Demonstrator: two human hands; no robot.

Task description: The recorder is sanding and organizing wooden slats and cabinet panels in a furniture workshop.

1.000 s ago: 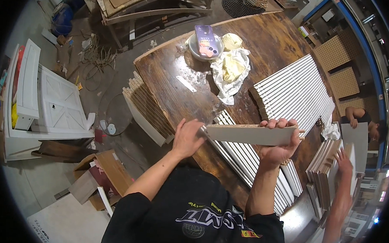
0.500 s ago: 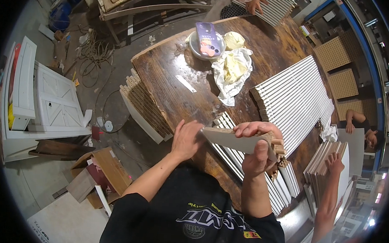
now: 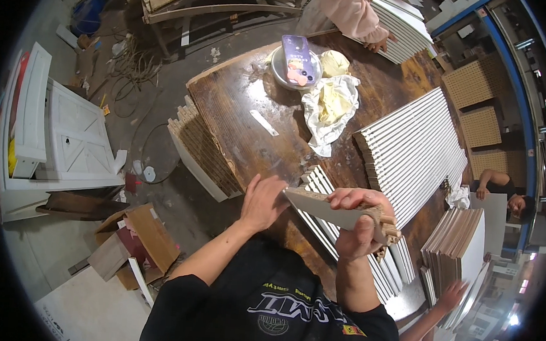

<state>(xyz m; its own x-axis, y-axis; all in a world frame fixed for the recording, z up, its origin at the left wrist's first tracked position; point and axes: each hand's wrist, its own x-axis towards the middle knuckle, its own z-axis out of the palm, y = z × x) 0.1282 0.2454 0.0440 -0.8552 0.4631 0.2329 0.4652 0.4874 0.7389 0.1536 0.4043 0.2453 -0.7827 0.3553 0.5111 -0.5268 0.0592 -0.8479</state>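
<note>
My right hand [image 3: 354, 239] grips a narrow white board [image 3: 321, 212] near its right end, thumb on the near face and fingers over the raw chipboard edge. Short wooden dowels [image 3: 394, 231] stick out at that end. At the board's left end, my left hand [image 3: 262, 204] has its fingers stretched out, the tips close to or touching the corner; contact is hard to tell. Beneath the board, a row of narrow white strips [image 3: 321, 184] lies on the brown wooden table [image 3: 227, 106]. A larger row of white-edged strips [image 3: 413, 144] lies farther right.
On the table are a bowl [image 3: 279, 78] with a purple phone [image 3: 295, 57] across it, crumpled white wrapping [image 3: 329, 108] and a white slip [image 3: 264, 123]. Boards [image 3: 200, 148] stand beside the left edge. Co-workers' hands [image 3: 381, 43] [image 3: 451, 296] are at far right and near a board stack [image 3: 451, 241].
The board and both my hands stay nearly in place, its dowel end slightly lower. At the far side a pink sleeve has come farther in. A co-worker's hand has moved down the right stack.
</note>
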